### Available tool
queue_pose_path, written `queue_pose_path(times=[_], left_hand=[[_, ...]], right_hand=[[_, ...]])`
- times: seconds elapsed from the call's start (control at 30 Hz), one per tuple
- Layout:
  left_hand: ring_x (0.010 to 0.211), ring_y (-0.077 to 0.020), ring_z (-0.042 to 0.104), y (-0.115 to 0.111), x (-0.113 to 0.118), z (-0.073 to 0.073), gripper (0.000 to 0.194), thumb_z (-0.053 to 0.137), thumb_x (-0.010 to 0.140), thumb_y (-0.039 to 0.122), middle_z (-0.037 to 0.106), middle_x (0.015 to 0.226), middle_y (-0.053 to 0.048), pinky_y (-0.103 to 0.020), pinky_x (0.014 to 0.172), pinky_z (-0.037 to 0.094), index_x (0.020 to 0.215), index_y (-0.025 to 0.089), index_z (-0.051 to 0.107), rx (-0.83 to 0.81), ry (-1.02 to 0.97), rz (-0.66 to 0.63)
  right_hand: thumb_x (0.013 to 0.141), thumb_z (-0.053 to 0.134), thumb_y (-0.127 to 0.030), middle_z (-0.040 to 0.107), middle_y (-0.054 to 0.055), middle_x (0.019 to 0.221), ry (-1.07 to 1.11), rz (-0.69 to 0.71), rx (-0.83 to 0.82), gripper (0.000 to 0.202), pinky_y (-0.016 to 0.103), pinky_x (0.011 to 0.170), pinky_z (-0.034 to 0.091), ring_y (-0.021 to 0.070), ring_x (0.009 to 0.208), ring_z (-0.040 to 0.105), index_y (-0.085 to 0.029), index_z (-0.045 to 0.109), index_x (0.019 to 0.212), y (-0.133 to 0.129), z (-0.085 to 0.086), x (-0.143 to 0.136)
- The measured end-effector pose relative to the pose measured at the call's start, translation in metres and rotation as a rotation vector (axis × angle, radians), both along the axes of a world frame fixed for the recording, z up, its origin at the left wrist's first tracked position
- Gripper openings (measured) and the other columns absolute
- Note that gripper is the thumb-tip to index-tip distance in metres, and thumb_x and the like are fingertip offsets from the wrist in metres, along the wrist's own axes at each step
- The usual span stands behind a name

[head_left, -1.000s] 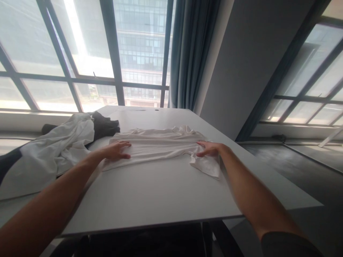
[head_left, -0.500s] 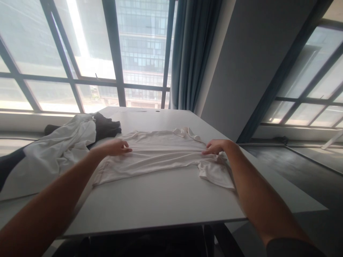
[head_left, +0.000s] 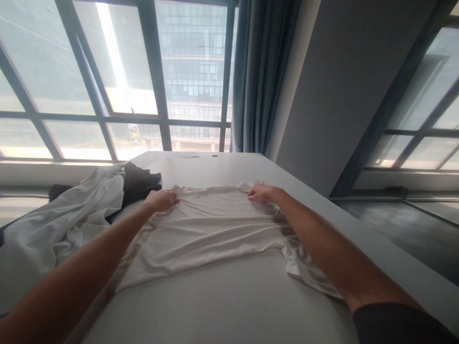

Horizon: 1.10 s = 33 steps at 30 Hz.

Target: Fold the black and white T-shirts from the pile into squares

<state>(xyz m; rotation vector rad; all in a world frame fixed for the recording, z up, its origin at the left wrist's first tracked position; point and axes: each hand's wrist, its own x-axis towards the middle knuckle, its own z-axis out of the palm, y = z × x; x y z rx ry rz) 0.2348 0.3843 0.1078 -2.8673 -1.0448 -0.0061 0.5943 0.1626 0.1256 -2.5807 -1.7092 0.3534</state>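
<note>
A white garment (head_left: 215, 229) lies spread across the white table (head_left: 229, 306), with long creases running from side to side. At its far left corner, my left hand (head_left: 164, 199) has its fingers closed on the fabric. My right hand (head_left: 258, 193) pinches the cloth near the far right edge. A sleeve-like part (head_left: 308, 267) of the garment lies bunched beneath my right forearm.
Another white garment (head_left: 68, 215) lies heaped with a dark cloth (head_left: 138, 184) at the left. A thin flat item (head_left: 179, 156) and a round hole (head_left: 214, 155) are at the table's far end. Windows and a blue curtain (head_left: 261, 76) stand beyond.
Both hands have moved farther up the garment, the right one also leftward. The garment's near edge now lies lower in view, and the view has shifted slightly.
</note>
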Motion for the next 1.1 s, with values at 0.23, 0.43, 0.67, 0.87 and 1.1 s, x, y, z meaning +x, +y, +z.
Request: queue_pose_path(times=[0.23, 0.43, 0.67, 0.87, 1.1], left_hand=[[0.133, -0.0422, 0.046, 0.041, -0.003, -0.005, 0.059, 0.034, 0.093, 0.058, 0.054, 0.146, -0.018, -0.065, 0.105, 0.032, 0.131, 0.025, 0.065, -0.004, 0.05, 0.174], [0.135, -0.0401, 0.043, 0.039, 0.008, -0.002, 0.057, 0.031, 0.097, 0.049, 0.047, 0.15, -0.021, -0.058, 0.103, 0.037, 0.128, 0.017, 0.067, 0.118, 0.012, 0.177], [0.136, -0.0352, 0.046, 0.041, 0.033, -0.018, 0.075, 0.038, 0.087, 0.071, 0.044, 0.155, -0.012, -0.046, 0.105, 0.042, 0.144, 0.024, 0.053, -0.103, -0.018, -0.051], [0.151, -0.0343, 0.019, 0.07, 0.037, -0.03, 0.1, 0.033, 0.082, 0.08, 0.023, 0.165, -0.015, -0.05, 0.117, 0.026, 0.156, 0.013, 0.032, -0.186, -0.007, 0.01], [0.153, -0.033, 0.012, 0.068, 0.05, -0.03, 0.083, 0.021, 0.093, 0.071, 0.015, 0.167, -0.007, -0.058, 0.116, 0.026, 0.158, 0.021, 0.028, -0.161, -0.044, 0.09]], right_hand=[[0.082, 0.068, -0.051, 0.059, 0.019, 0.139, -0.134, -0.168, 0.019, 0.063, 0.039, 0.102, 0.047, 0.0322, 0.125, 0.058, -0.015, 0.064, 0.133, 0.04, -0.006, 0.035], [0.094, 0.052, -0.05, 0.041, 0.019, 0.155, -0.285, -0.342, 0.166, 0.064, 0.056, 0.113, 0.031, 0.035, 0.143, 0.037, -0.019, 0.044, 0.148, 0.04, -0.011, 0.047], [0.086, 0.054, -0.067, 0.05, 0.018, 0.148, -0.069, -0.061, -0.047, 0.077, 0.042, 0.112, 0.039, 0.0363, 0.134, 0.05, -0.015, 0.055, 0.142, 0.041, -0.027, 0.045], [0.071, 0.059, -0.082, 0.019, 0.016, 0.165, 0.031, -0.127, -0.002, 0.116, 0.046, 0.122, 0.02, 0.0367, 0.15, 0.022, -0.013, 0.028, 0.158, 0.036, -0.041, 0.093], [0.095, 0.023, -0.07, 0.026, 0.015, 0.164, -0.274, -0.344, 0.08, 0.081, 0.065, 0.118, 0.002, 0.0363, 0.151, 0.015, -0.016, 0.036, 0.154, 0.036, -0.049, 0.097]])
